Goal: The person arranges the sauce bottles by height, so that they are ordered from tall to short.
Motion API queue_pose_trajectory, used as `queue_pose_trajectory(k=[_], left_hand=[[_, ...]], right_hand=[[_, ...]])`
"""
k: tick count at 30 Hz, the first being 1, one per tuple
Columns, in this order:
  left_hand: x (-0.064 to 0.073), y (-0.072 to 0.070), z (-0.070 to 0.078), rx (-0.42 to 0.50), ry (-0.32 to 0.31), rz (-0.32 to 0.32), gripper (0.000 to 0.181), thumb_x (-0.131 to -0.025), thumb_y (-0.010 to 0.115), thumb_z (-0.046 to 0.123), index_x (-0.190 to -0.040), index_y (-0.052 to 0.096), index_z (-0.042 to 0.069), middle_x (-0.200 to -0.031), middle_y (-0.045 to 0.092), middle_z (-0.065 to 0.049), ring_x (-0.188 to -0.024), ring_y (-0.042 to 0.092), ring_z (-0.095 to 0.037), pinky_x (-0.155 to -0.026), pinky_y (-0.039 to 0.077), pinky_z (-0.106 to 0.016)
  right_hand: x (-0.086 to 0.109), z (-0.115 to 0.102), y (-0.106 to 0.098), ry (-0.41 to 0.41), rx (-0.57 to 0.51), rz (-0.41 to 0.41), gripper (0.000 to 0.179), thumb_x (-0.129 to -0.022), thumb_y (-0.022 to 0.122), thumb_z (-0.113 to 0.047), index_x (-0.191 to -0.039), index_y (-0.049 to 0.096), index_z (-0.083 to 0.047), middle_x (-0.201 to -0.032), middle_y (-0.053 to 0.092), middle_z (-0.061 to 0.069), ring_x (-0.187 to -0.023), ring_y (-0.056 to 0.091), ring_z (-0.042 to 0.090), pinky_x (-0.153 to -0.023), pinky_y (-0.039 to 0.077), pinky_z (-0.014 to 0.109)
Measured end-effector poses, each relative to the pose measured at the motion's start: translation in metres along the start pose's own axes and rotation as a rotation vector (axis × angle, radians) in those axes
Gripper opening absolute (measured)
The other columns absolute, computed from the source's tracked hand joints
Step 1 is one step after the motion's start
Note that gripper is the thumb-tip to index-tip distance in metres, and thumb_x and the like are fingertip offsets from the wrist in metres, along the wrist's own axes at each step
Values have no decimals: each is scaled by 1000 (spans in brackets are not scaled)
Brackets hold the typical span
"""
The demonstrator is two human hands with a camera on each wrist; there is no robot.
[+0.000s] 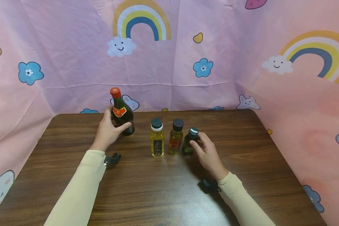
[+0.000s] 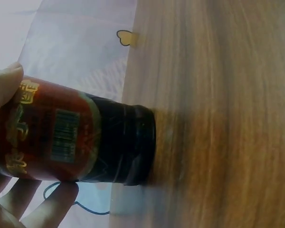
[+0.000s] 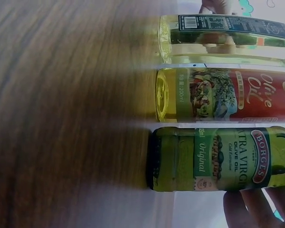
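At the back left of the table, my left hand [image 1: 108, 133] grips a dark sauce bottle [image 1: 123, 113] with a red cap, thumb on one side and fingers on the other. The bottle leans. In the left wrist view its red barcode label [image 2: 52, 135] faces the camera; whether its base touches the wood I cannot tell. My right hand [image 1: 209, 154] holds a small green olive oil bottle [image 3: 218, 159] between thumb and fingers. Left of it stand a red-labelled olive oil bottle [image 1: 175, 139] and a clear bottle of yellow oil [image 1: 157, 139], neither held.
The brown wooden table [image 1: 147, 194] ends at a patterned cloth backdrop [image 1: 82, 62] behind and along the sides. Dark wrist devices, one on the left wrist [image 1: 112, 159] and one on the right [image 1: 210, 185], sit by the cream sleeves.
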State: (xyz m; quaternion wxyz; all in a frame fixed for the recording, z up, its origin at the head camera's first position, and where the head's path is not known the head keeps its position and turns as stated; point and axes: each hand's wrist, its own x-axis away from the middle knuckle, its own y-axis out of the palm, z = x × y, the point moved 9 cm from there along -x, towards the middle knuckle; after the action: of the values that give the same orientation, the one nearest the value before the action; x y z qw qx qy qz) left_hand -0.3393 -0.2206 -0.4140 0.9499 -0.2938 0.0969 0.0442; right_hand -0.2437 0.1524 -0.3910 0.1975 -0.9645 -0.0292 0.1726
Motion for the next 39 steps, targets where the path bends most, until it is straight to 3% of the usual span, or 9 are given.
queue_pose_trajectory(k=[13,29,34,39], left_hand=[[3,5,-5,30,-4,-14,104,-89,83,43,-165,17,18,-151,47,-23,-139,48,-44,-113,36,-65],[6,3,-2,-3,-6,6,108,-88,83,45,-167,14,19,-154,46,-22,-137,49,-43,-113,37,-63],[13,0,-7,-19,-19,39,118,-85,84,49,-168,5,23,-162,38,-18,-144,44,-41,-115,36,-60],[27,-10,-2,-1,-3,69,118,-85,84,50,-168,4,27,-166,32,-16,-148,38,-39,-115,36,-61]], right_hand=[[4,2,0,5,5,13,30,-101,64,-1,-130,62,6,-123,62,23,-114,65,43,-97,54,54],[3,-1,1,6,14,10,30,-101,64,-2,-130,63,5,-125,62,22,-117,65,41,-99,53,53],[3,-3,2,-1,29,5,29,-101,64,-2,-130,63,5,-125,62,22,-117,65,39,-99,53,53],[2,-2,1,7,23,8,30,-101,63,-2,-130,63,5,-125,62,22,-117,64,39,-101,53,53]])
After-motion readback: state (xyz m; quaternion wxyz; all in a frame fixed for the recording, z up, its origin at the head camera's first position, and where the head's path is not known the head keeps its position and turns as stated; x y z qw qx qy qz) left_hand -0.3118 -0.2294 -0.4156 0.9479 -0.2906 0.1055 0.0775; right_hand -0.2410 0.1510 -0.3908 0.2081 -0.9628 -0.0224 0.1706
